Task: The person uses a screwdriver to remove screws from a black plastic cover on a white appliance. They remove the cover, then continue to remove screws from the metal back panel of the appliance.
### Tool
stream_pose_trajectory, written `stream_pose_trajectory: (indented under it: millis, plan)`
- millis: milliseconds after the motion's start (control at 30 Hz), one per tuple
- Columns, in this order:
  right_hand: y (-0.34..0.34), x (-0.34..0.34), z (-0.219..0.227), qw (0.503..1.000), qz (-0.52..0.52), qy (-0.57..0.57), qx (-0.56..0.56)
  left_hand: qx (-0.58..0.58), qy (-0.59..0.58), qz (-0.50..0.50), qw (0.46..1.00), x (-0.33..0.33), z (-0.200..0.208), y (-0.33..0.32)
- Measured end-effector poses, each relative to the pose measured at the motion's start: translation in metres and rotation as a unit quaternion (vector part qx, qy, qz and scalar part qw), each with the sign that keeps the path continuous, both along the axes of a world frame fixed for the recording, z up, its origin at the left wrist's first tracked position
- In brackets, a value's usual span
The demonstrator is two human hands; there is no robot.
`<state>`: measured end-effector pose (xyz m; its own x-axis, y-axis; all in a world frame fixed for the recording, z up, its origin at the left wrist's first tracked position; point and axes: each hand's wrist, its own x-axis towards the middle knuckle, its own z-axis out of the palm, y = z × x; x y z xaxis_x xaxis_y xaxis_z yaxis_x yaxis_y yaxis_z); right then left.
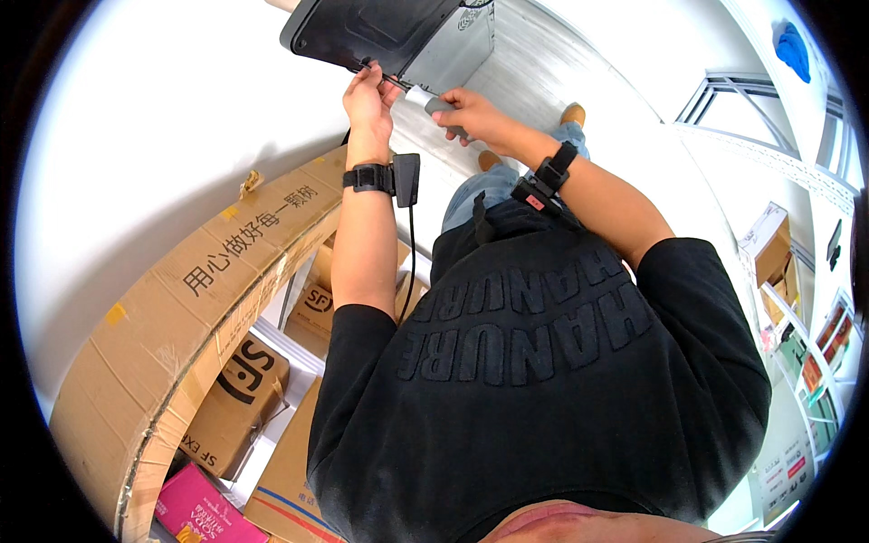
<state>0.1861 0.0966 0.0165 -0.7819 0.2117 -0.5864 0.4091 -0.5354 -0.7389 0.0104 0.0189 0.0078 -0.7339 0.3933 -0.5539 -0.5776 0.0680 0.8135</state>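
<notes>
A black panel with rounded corners (371,32) reaches in from the top of the view. At its lower edge is my left hand (367,101), fingers bent and pressed together beside a thin dark shaft. What they pinch, if anything, is too small to make out. My right hand (478,122) is wrapped round the handle of a grey and white screwdriver (424,98). The tool tilts up to the left, its shaft running to the panel's edge by my left fingertips. Exactly where the tip sits is hidden. Black straps with small devices circle both wrists.
A grey box-like body (457,59) stands under the panel, above a grey floor (543,68). To my left, a long cardboard piece (163,299) curves past several cartons (237,398) and a pink box (204,507). A white wall rises behind it. Shelves with goods stand far right.
</notes>
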Motion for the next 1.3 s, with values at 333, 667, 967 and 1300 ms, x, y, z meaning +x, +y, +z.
stream_pose_trajectory:
  millis: [333,667,967,1300]
  plan:
    - [0.004,0.007,0.006,1.000,0.008,0.000,-0.016,0.013,-0.006,-0.018,1.000,0.000,0.000,-0.003]
    - [0.023,0.038,-0.001,1.000,-0.002,0.004,-0.019,0.076,-0.001,-0.074,0.994,0.020,0.012,-0.004]
    - [0.095,0.119,0.013,0.998,-0.052,0.006,-0.024,0.051,0.097,-0.219,0.970,0.068,0.017,0.077]
    - [0.209,0.256,0.042,0.962,-0.270,0.025,-0.026,0.098,-0.061,-0.366,0.923,0.171,0.024,0.290]
